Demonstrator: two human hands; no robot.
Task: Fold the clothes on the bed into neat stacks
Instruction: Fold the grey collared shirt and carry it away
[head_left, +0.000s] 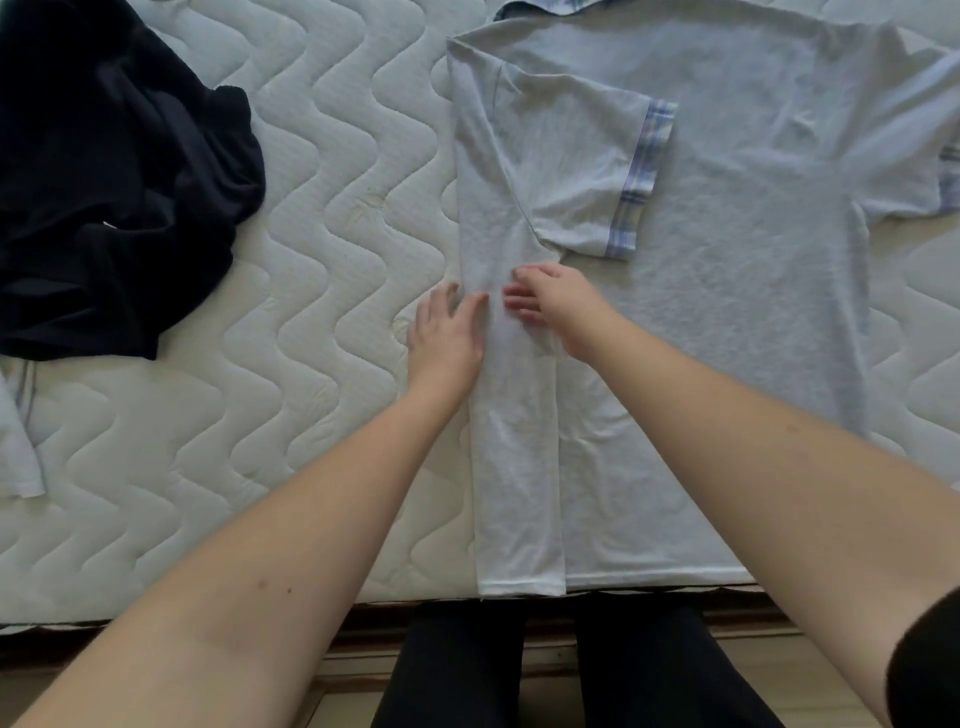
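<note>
Mattress (291, 218) with wavy stitching fills the view. Lying flat on it, from the middle out to 3 o'clock, is a pale shirt (727, 312) — its left side and sleeve are folded over. At 10 o'clock sits a dark, crumpled pile of clothes (104, 182). Both hands — left hand (445, 338) and right hand (558, 306) — press flat on the folded strip, fingers loose, gripping nothing.

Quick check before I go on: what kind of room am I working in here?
Most likely a bedroom at home. You are standing at the edge of a bare quilted mattress, with a pale polo shirt spread on it half folded and a crumpled dark garment waiting beside it.
</note>
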